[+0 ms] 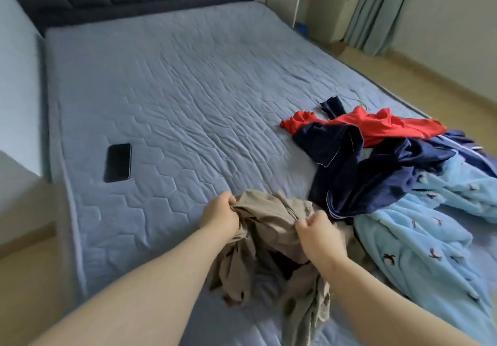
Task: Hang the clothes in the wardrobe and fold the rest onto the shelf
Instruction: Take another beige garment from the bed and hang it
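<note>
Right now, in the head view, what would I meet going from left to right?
The phone → left hand → right hand, both gripping the khaki garment → navy garment → light blue fleece.

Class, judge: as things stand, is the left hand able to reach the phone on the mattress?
Likely yes, once the left hand drops the beige garment; nothing lies between it and the phone.

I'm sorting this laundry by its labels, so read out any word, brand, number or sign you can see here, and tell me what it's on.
No readable text anywhere in this view.
Phone: screen dark, nothing on it.
Khaki garment, gripped by left hand and right hand: no label showing.
Light-blue fleece: small dark motifs, not letters.
Navy garment, red garment: no print showing.
</note>
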